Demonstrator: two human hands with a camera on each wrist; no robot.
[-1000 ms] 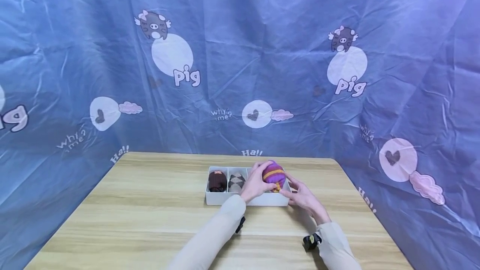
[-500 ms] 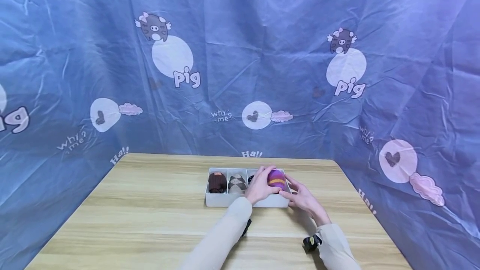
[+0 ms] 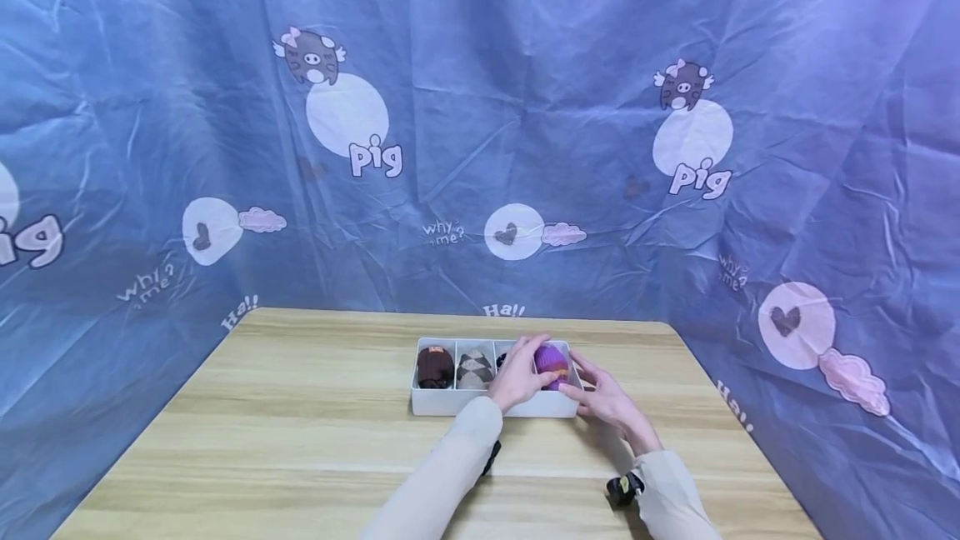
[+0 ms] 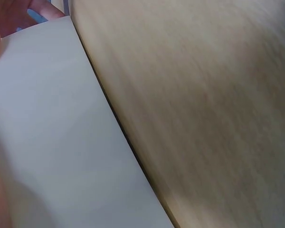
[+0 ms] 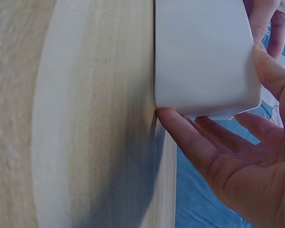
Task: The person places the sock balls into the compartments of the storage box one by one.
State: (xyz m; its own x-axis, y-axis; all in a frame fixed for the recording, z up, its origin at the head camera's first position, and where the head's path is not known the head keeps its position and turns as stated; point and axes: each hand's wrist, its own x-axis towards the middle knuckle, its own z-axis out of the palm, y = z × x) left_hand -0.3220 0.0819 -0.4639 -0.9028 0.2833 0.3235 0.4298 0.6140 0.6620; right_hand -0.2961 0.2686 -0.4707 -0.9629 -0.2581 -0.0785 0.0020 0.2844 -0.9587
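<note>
A white divided box stands on the table, its front wall also filling much of the left wrist view. Its rightmost compartment holds a rolled purple sock with orange-yellow stripes. My left hand holds this sock from above, thumb across its front and fingers at its far left side. With my right hand I grip the box's right end; in the right wrist view its fingers lie against the end wall and the thumb reaches the upper edge. The left hand's grip is mostly hidden in the left wrist view.
A dark brown rolled sock fills the leftmost compartment, and a grey-brown patterned one lies beside it. A black item shows partly behind my left hand. Blue printed cloth hangs behind the wooden table.
The purple sock has gone down from above the rim into the rightmost compartment, my left hand moving down and slightly right with it. My right hand has stayed at the box's end.
</note>
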